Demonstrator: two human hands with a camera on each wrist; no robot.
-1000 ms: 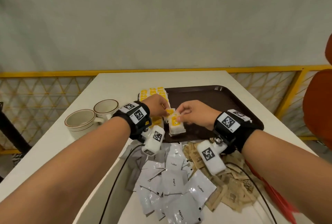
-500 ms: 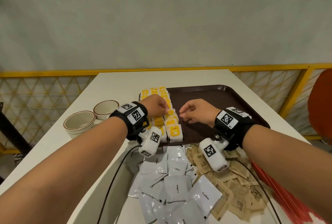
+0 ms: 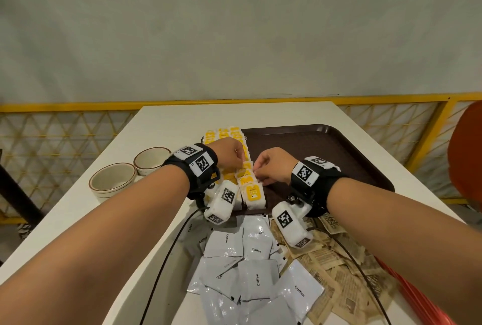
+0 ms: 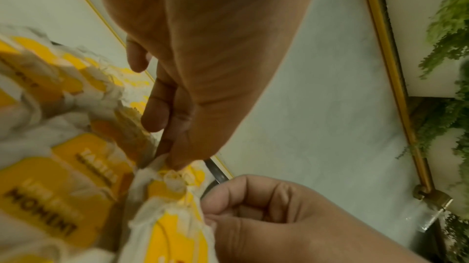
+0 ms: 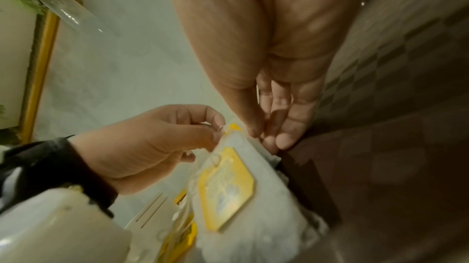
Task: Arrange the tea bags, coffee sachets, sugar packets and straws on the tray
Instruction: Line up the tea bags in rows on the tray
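Both hands pinch soft, crinkled white tea bags [image 3: 252, 195] on the dark plastic tray [image 3: 326, 147]; left hand [image 3: 229, 153], right hand [image 3: 273, 165].

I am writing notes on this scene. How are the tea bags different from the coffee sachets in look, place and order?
The tea bags are white with yellow tags; the coffee sachets are plain grey-white, printed "Coffee". The tea bags sit in overlapping rows on the left side of the brown tray; the coffee sachets lie in a loose heap on the table, nearer the person. The left hand and right hand pinch tea bags; no hand touches the coffee sachets. Both are small flat packets.
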